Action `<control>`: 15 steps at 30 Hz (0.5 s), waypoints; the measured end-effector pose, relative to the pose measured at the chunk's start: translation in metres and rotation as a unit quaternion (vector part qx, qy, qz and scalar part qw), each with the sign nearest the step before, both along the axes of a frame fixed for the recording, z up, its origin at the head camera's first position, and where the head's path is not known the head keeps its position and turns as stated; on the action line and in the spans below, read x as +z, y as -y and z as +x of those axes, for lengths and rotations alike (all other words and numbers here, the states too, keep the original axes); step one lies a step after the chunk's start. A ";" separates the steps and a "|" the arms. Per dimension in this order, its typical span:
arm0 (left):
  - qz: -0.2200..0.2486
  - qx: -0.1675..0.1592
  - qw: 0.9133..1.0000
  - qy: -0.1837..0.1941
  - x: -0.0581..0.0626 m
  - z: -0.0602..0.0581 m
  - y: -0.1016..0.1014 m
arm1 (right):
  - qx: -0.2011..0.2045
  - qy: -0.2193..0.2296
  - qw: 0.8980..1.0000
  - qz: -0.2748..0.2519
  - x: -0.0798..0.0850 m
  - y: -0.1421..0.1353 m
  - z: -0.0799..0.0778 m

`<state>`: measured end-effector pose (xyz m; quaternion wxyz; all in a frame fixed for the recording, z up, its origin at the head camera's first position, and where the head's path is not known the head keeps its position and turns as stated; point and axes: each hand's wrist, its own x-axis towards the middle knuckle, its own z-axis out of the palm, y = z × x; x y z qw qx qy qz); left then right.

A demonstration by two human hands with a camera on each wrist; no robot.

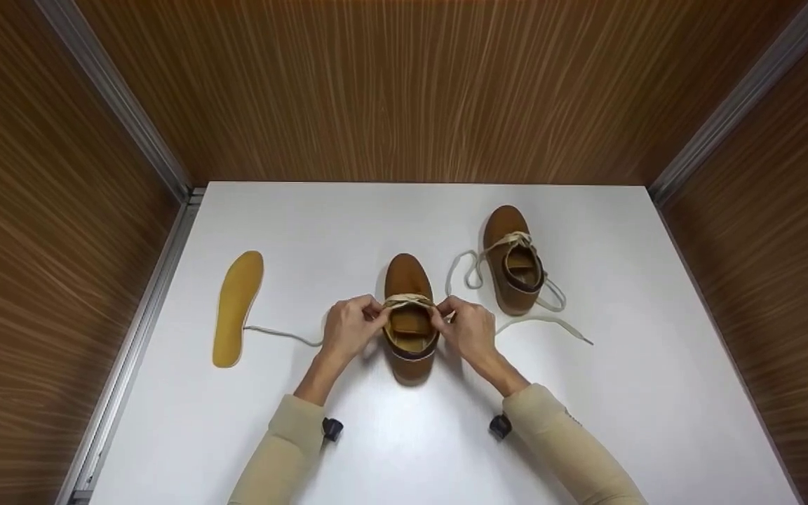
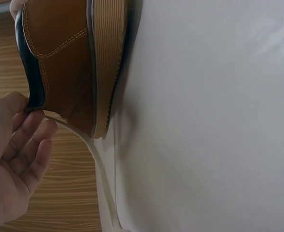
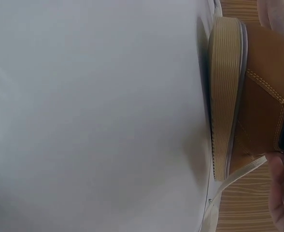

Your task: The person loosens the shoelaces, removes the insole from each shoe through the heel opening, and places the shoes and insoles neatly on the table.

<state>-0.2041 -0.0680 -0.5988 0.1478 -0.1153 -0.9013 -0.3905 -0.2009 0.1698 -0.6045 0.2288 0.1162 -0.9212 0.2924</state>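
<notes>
Head view: a brown shoe [image 1: 409,321] stands upright on the white table [image 1: 407,449], near the middle, its toe to the far side and its heel to the near side; the left hand [image 1: 351,325] is at the left edge of its opening and the right hand [image 1: 469,330] at the right edge; the left grip pinches the front corner of the shoe's side flap between thumb and fingertip, the other fingers loosely bent (the left wrist view shows this most plainly); the right grip pinches the matching corner on the other side, though the edge of the right wrist view cuts that hand off; a pale lace [image 1: 281,334] crosses the shoe just beyond the opening, one end running left from behind the left hand to the right edge of a tan insole [image 1: 237,310], the other coming out to the right of the right hand and ending in a dark tip; the insole lies flat at the left of the table, well apart from the shoe; a second brown shoe [image 1: 498,270] stands farther off and to the right, with a loose pale lace of its own trailing to both sides; beige sleeves [image 1: 278,449] cover both forearms, reaching in from the near side; a wood-grain panel [image 1: 404,91] rises behind the far edge of the table.
</notes>
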 end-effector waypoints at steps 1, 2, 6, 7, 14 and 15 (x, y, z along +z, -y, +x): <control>0.002 -0.004 1.000 0.005 0.001 0.000 0.000 | 0.001 0.000 1.000 0.000 0.000 0.000 0.000; 0.005 -0.009 1.000 0.010 0.001 -0.001 0.000 | 0.001 0.001 1.000 0.001 0.000 0.000 0.000; 0.022 -0.031 0.999 0.026 0.003 -0.002 0.001 | 0.010 0.012 1.000 -0.009 0.002 0.000 0.001; 0.026 -0.037 0.999 0.028 0.003 -0.003 0.002 | 0.013 0.015 1.000 -0.014 0.002 0.000 0.002; 0.019 -0.061 0.998 0.014 0.003 -0.006 0.002 | 0.030 0.040 0.998 -0.034 0.006 0.001 0.007; 0.016 -0.063 0.998 0.011 0.004 -0.007 0.002 | 0.032 0.042 0.998 -0.035 0.006 0.001 0.008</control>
